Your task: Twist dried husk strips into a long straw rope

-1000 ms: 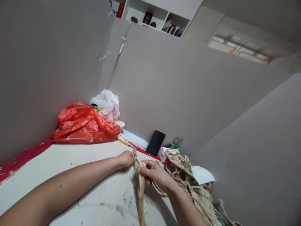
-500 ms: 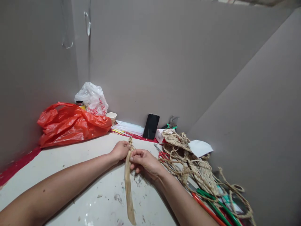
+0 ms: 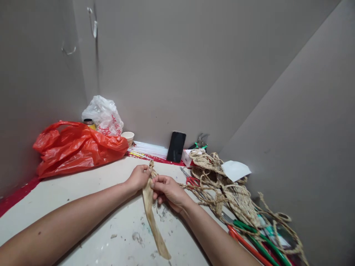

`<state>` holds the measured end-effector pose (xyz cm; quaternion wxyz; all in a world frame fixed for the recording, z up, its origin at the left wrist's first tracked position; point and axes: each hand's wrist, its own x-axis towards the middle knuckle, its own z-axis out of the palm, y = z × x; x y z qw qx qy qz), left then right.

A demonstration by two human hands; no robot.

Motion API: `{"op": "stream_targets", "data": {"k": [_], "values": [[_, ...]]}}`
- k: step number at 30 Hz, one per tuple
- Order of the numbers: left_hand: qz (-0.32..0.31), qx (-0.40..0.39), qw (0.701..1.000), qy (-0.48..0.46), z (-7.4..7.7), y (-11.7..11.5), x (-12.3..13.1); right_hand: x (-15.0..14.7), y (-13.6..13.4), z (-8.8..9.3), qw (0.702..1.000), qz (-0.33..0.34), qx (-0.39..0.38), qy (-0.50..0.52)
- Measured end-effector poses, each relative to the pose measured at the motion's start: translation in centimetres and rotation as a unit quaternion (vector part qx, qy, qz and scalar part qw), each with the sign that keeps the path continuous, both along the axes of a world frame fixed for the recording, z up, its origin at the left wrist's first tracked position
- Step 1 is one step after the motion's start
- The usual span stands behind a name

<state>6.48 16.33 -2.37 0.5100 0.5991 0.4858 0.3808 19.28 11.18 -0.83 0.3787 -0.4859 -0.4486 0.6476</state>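
Note:
My left hand [image 3: 138, 178] and my right hand [image 3: 166, 190] meet over the white table [image 3: 69, 188], both closed on a pale dried leaf strip [image 3: 153, 221]. The strip's upper end is twisted into a short braided cord [image 3: 151, 165] that pokes up between my fingers. Its loose lower end trails toward me across the tabletop. My right fingers pinch the strip just below the twist; my left fingers grip the twist itself.
A heap of braided straw rope [image 3: 227, 190] lies to the right, with red-handled scissors [image 3: 190, 179] and green and red tools [image 3: 249, 236]. A red plastic bag [image 3: 74, 147], a white bag [image 3: 104, 115], a paper cup [image 3: 128, 137] and a phone [image 3: 176, 146] sit at the grey back wall.
The view has tilted down, bringing the rope heap and tools into sight. My hands stay together on the strip, whose loose end has swung a little rightward.

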Motion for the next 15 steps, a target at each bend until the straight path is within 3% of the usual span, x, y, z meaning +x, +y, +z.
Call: {"op": "stream_targets", "data": {"k": [8, 15], "values": [[0.009, 0.005, 1.0, -0.003, 0.3, -0.3, 0.1, -0.7, 0.1, -0.5, 0.998, -0.04, 0.038, -0.014], [0.008, 0.036, 0.999, 0.008, 0.0, -0.5, 0.0, -1.0, -0.1, -0.7, 0.999, -0.027, 0.043, -0.008]]}}
